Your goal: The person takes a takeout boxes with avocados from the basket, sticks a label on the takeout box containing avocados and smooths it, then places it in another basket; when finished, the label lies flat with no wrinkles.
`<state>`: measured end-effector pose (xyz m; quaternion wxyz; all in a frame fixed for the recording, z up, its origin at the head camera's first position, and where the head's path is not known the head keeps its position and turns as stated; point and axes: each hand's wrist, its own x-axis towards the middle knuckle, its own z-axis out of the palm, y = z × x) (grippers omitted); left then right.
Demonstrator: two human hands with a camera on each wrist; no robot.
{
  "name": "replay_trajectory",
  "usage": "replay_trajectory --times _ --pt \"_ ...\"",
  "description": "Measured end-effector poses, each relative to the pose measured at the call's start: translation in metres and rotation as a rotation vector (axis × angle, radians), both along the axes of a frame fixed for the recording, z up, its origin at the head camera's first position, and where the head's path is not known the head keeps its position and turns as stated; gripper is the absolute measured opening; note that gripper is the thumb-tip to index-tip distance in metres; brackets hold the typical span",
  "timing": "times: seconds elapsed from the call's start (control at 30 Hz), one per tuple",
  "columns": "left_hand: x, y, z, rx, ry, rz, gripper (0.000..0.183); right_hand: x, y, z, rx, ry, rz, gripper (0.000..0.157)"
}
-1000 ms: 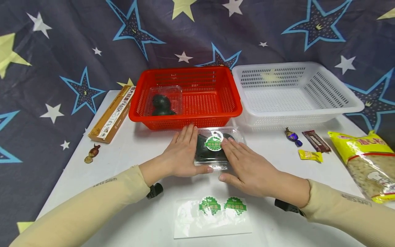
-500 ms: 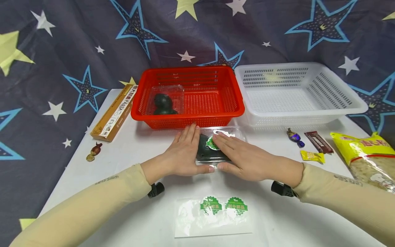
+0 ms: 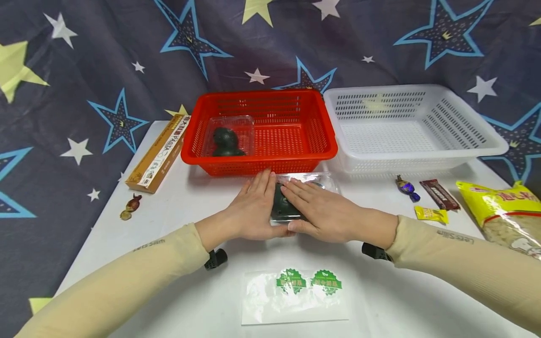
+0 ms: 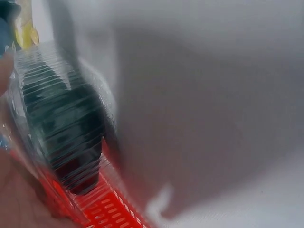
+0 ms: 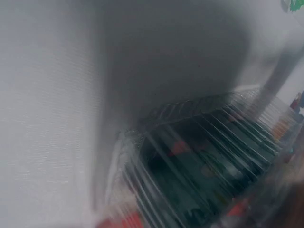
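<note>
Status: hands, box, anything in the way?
Left hand at box's left end, right hand flat across its top. Clear box, dark contents inside. Red basket close behind; no blockage seen.

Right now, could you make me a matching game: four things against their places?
1. Pasta box
2. Sheet with green stickers
3. Right hand
4. Yellow bag

A. Over the nearer clear container
B. Far right of the head view
C. Left of the red basket
D. Bottom middle of the head view

Pairs: 1-C; 2-D; 3-A; 4-B
</note>
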<state>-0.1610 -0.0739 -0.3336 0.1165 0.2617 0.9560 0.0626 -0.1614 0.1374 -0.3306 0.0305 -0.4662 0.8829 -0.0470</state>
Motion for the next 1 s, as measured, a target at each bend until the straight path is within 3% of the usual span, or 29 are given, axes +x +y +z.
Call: replay_trajectory --times 0.67,1.0 --pt "0.002 -0.001 0.002 0.001 -0.011 0.028 0.124 0.018 0.044 0.001 -0.088 0.023 0.100 0.066" --pt "0.001 0.002 0.002 -0.008 -0.008 0.023 0.123 -0.002 0.021 0.006 0.018 -0.050 -0.096 0.077"
